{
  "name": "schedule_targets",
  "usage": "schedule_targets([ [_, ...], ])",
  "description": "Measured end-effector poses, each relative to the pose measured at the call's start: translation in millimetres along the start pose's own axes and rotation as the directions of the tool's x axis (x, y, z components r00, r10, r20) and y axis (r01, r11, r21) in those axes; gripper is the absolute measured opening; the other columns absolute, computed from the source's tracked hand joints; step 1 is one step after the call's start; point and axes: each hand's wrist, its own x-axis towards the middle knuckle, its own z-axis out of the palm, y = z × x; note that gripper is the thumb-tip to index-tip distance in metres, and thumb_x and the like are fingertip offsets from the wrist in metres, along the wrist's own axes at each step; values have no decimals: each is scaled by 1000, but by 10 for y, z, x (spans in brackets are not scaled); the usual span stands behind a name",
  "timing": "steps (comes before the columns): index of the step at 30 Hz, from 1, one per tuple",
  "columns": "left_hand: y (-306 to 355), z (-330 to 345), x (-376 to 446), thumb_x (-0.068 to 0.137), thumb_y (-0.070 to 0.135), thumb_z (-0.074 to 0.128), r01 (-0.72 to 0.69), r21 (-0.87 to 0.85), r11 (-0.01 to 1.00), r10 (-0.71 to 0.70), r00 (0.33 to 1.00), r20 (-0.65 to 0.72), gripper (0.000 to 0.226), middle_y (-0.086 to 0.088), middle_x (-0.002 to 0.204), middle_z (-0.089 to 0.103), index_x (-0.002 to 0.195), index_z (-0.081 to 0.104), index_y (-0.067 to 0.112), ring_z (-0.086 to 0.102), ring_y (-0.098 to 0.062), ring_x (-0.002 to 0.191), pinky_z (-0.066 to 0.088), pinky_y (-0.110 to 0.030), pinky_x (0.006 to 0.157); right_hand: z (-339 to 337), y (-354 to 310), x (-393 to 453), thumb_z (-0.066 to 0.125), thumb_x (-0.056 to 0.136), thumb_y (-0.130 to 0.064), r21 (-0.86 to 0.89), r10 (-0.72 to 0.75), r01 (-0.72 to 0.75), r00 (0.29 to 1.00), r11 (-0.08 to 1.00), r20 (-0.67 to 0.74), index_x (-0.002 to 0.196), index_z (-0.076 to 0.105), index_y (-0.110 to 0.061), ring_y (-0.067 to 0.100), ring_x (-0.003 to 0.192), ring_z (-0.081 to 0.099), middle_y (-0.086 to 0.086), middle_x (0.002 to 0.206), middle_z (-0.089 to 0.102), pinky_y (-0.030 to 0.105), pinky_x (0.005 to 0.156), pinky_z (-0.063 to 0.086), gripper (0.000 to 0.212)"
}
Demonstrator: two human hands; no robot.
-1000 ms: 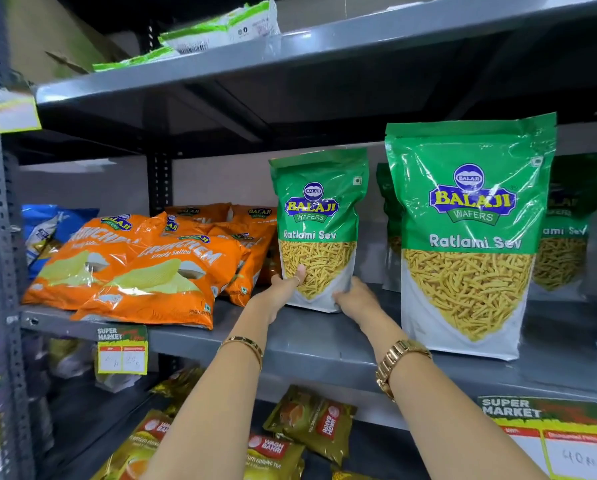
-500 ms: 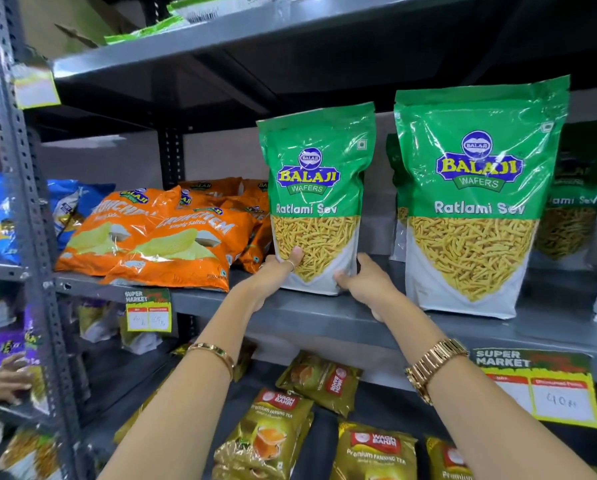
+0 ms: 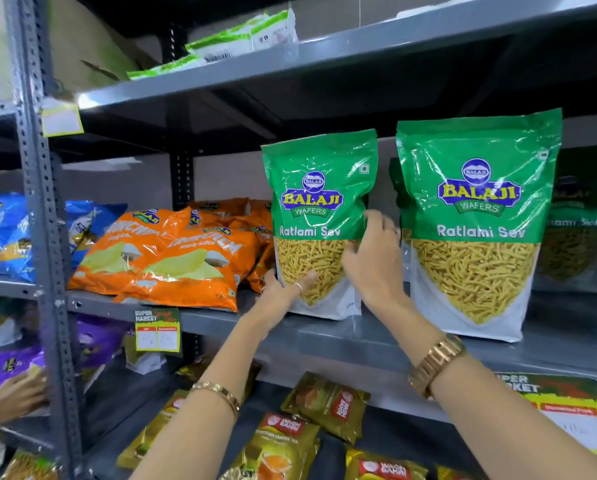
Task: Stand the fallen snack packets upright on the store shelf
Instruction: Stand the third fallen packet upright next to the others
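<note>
A green Ratlami Sev packet (image 3: pixel 319 188) stands upright on the grey middle shelf (image 3: pixel 376 337). My left hand (image 3: pixel 285 292) grips its lower left corner, thumb at the edge and fingers across the front. My right hand (image 3: pixel 371 261) lies against the packet's right side at mid height, fingers spread and blurred. A larger-looking packet of the same kind (image 3: pixel 477 209) stands upright just to the right, with more green packets behind it in shadow. To the left, several orange chip packets (image 3: pixel 158 258) lie flat in a pile on the same shelf.
A grey upright post (image 3: pixel 42 237) separates a neighbouring bay with blue packets (image 3: pixel 3 233). Another person's hand (image 3: pixel 13 396) reaches in at the lower left. Tea packets (image 3: pixel 324 403) lie on the shelf below. The upper shelf (image 3: pixel 290 60) hangs close above the packets.
My right hand has risen from the packet's base to its right side and spread its fingers. The left hand stays at the lower left corner. The view has shifted left and closer.
</note>
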Motion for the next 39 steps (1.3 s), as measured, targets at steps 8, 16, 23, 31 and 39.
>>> schedule_targets([
  [8,-14,-50,45,64,31,84,-37,-71,997,42,997,63,104,5,123,49,145,19,16,45,-13,112,34,-26,94,-144,-529,967,50,83,0,-418,-534,477,845,773,-25,130,47,-1,32,126,45,18,133,51,42,119,12,47],
  [16,29,-94,82,64,2,82,-80,-72,994,89,988,130,92,15,109,53,139,30,19,50,-6,105,40,-16,82,-51,-576,1272,47,90,-4,-632,-475,380,880,675,21,114,55,0,37,116,51,22,120,62,46,108,27,26],
  [23,14,-120,76,65,5,82,-85,-27,996,88,990,110,87,6,119,52,136,35,21,48,-15,118,39,-32,106,-192,-752,1477,51,87,-2,-560,-477,401,879,725,12,108,66,-6,36,110,60,20,113,68,40,98,37,26],
  [31,17,-115,85,71,1,76,-77,-29,997,80,988,132,79,5,117,53,136,35,18,48,-14,113,37,-25,96,-272,-753,1473,54,89,-7,-487,-433,391,901,781,28,105,69,-9,37,106,62,20,109,70,39,99,37,23],
  [39,-14,-140,119,70,1,77,-50,-67,997,59,988,142,79,-1,124,55,135,37,18,49,-19,121,39,-31,102,-285,-647,1357,51,93,-17,-498,-547,470,837,729,-11,112,62,-8,35,112,55,17,113,67,41,92,39,24],
])
